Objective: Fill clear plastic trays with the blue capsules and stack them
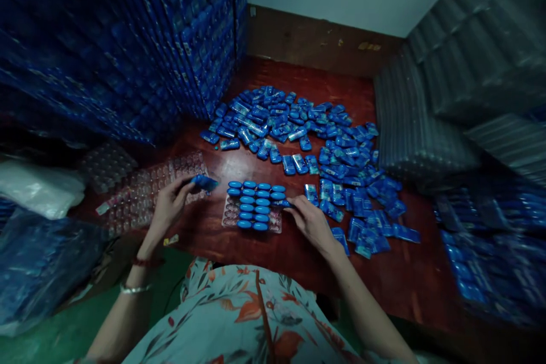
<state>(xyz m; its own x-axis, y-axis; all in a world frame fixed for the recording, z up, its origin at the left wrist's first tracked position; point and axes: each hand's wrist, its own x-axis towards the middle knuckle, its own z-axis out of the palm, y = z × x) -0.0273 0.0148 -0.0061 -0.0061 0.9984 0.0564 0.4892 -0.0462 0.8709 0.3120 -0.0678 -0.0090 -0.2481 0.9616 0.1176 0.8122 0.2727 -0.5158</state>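
Observation:
A clear plastic blister tray point(275, 227) lies on the red-brown table in front of me, most of its pockets filled with small blue cases point(256, 202). My left hand point(169, 205) holds one blue case point(205, 182) just left of the tray. At the tray's right edge my right hand point(310, 222) pinches another blue case point(281, 203) against a pocket. A large loose heap of the same blue cases point(315, 136) spreads over the table beyond and to the right of the tray.
Empty clear blister trays point(140, 193) lie left of my left hand. Tall stacks of filled blue trays point(140, 40) rise at the back left. Grey stacks of empty trays point(460, 79) stand at the right, more filled trays point(490, 250) below them. Plastic bags point(38, 187) sit at far left.

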